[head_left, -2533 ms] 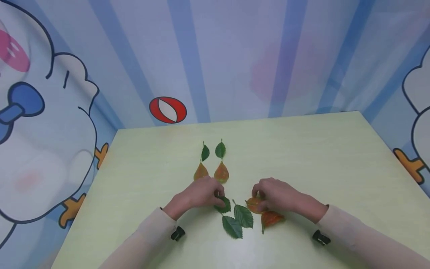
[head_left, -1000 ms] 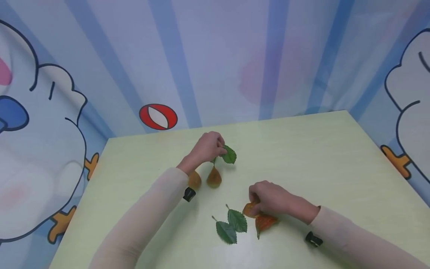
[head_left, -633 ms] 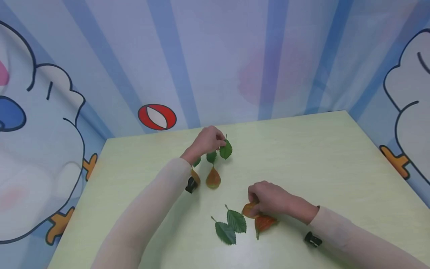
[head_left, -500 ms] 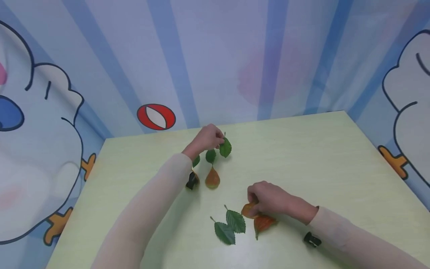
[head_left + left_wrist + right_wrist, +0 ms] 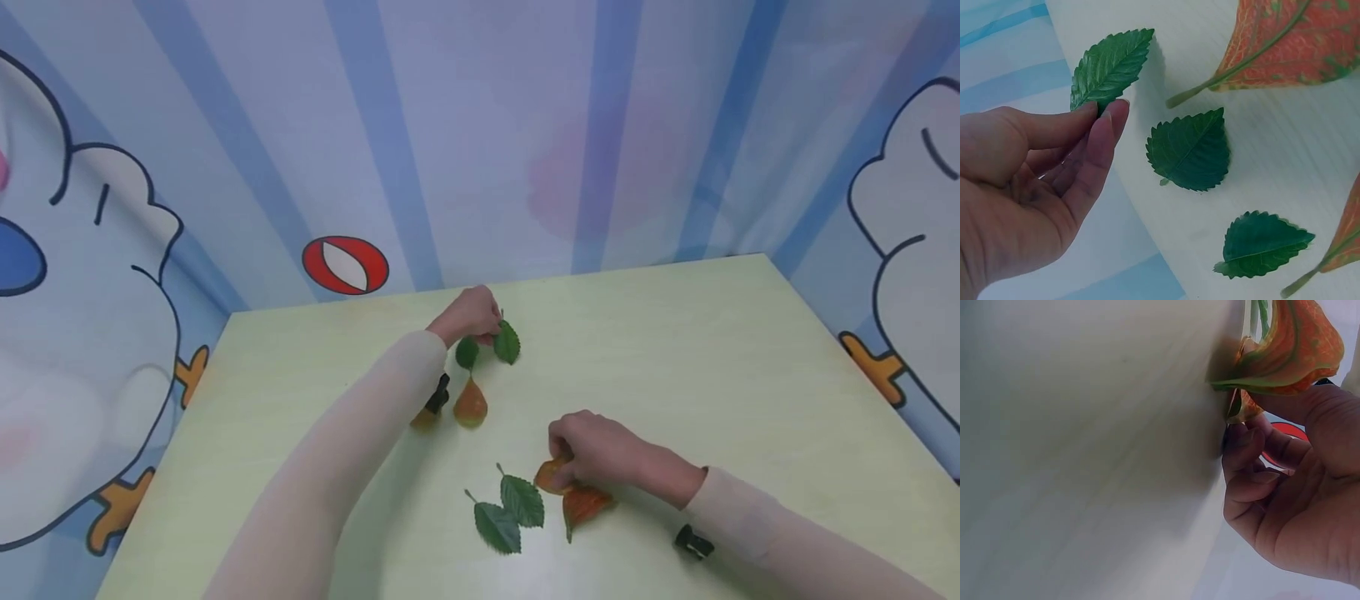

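Observation:
Near the table's back edge, my left hand (image 5: 472, 312) pinches a serrated green leaf (image 5: 1110, 65) by its stem end, between thumb and fingertips. Beside it lies another green leaf (image 5: 467, 353), with an orange leaf (image 5: 471, 406) in front. A further green leaf (image 5: 1266, 245) shows in the left wrist view; the sleeve hides it in the head view. That sleeve also partly covers a second orange leaf (image 5: 426, 419). Farther forward and right, my right hand (image 5: 600, 450) pinches an orange leaf (image 5: 549, 477) low at the table. A redder curled leaf (image 5: 583, 504) lies right beside it.
Two green leaves (image 5: 497, 527) lie side by side, left of the right hand, on the pale yellow-green table (image 5: 675, 350). A blue-striped printed backdrop (image 5: 487, 150) rises behind the table. Each sleeve carries a small black wrist camera (image 5: 693, 542).
My left hand took a green leaf from the front pile and carried it to the back, right of the other green leaves there. My right hand has stayed by the orange leaves.

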A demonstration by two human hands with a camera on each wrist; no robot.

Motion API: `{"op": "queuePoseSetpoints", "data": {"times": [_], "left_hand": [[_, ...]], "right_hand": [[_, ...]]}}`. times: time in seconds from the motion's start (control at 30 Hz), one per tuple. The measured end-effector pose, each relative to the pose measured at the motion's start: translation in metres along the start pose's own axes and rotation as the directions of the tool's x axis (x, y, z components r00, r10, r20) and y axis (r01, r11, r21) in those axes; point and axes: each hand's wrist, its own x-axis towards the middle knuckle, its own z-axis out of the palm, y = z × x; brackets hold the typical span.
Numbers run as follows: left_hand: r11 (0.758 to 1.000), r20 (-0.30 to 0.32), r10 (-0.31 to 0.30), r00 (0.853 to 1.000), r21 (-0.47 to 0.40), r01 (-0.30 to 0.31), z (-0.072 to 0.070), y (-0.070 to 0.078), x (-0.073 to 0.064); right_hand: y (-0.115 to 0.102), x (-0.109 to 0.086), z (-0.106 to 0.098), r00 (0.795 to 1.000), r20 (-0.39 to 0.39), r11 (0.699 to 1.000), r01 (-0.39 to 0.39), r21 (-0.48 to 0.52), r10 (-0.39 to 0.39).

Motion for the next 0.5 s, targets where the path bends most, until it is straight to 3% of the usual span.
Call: {"op": "queuePoseSetpoints", "data": {"times": [0.17,0.37,0.5], "left_hand": [[0.991,0.011,-0.066,0.998,0.115,0.064,0.000,0.009,0.006],[0.948,-0.006,-0.192,0.981,0.256,0.187,-0.001,0.014,0.017],[0.939,-0.005,-0.198,0.980,0.285,0.191,0.000,0.010,0.025]], "right_hand": [[0.002,0.000,0.002,1.000,0.003,1.000,-0.017,0.013,0.017],[0.002,0.000,0.002,1.000,-0.009,1.000,0.002,0.021,-0.002],[0.002,0.000,0.002,1.000,-0.007,0.999,0.000,0.033,0.001]]}}
